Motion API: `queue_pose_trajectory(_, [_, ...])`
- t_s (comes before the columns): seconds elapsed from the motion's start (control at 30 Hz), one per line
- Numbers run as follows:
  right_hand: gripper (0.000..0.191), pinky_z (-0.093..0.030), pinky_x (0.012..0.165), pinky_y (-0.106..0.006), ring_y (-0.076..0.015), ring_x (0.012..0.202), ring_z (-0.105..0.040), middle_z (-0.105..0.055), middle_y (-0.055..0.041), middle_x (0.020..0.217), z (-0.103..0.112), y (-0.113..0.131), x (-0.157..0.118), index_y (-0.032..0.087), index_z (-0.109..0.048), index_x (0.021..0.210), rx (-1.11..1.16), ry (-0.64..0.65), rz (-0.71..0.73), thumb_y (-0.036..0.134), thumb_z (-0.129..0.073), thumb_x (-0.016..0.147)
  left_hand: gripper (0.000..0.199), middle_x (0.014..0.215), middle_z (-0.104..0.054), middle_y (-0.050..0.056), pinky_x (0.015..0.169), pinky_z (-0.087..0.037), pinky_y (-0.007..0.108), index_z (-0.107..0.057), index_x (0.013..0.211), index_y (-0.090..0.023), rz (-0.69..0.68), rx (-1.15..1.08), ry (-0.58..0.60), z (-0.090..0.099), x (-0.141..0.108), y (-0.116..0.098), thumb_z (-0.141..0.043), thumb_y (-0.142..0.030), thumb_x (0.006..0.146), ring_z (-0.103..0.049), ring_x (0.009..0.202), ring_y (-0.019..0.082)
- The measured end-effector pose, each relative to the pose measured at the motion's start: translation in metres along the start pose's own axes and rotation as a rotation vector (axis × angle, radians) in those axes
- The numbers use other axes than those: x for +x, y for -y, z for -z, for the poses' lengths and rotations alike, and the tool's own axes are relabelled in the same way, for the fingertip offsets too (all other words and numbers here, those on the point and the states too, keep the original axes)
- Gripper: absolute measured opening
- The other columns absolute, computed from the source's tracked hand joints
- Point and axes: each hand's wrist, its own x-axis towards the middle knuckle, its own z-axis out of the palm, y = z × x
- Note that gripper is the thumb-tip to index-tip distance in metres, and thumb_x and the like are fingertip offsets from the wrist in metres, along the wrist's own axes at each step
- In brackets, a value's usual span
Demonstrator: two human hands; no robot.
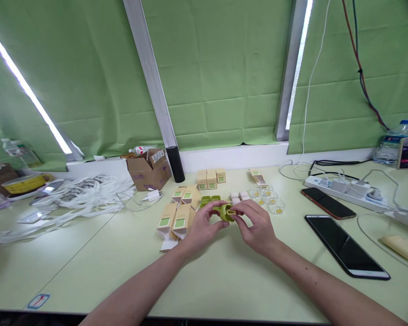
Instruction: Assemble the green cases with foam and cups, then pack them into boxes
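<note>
A small olive-green plastic cup-shaped part (226, 213) is held up over the table between both hands. My left hand (204, 226) is closed around its left side with thumb and fingers. My right hand (256, 226) pinches at its right side, where a small lighter green piece shows at the opening; how the two fit together is unclear. Just behind the hands are more green square cups (210, 199), several pale pinkish-white small blocks (238, 197) and clear plastic cups (267, 195) with yellow inside. Beside my left hand stand tan boxes (182, 222) with green-windowed labels.
Farther back are more tan boxes (211, 179), an opened carton (149, 170) and a black cylinder (175, 164). White straps (85, 194) pile at left. At right lie two phones (347, 246), a power strip (347, 190), cables and a beige oval object (401, 248).
</note>
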Motion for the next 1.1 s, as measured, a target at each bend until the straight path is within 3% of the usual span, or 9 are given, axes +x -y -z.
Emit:
queue_pose_trajectory(0.37, [0.015,-0.041,0.064,-0.034,-0.0216,0.076,-0.054,-0.063,-0.0049,0.081,-0.0018,-0.0002,0.0017,0.02,-0.067,0.101,-0.233,-0.019,0.185,0.006,-0.062,0.096,0.049,0.123,-0.075,0.008,0.104,-0.053,0.043,-0.077,0.121,-0.024,-0.046,0.054,0.007,-0.0027,-0.0011,-0.0007,-0.083,-0.007,0.075,-0.068,0.114,0.025])
queue_pose_trajectory(1.1, [0.017,-0.035,0.06,-0.033,-0.0192,0.068,-0.044,-0.058,-0.0012,0.069,-0.0072,-0.0035,0.0011,0.021,-0.064,0.095,-0.209,-0.022,0.208,0.004,-0.059,0.098,0.051,0.122,-0.072,0.007,0.099,-0.054,0.039,-0.077,0.117,-0.025,-0.117,0.087,0.0,-0.0013,-0.0002,0.0052,-0.086,-0.005,0.071,-0.066,0.114,0.024])
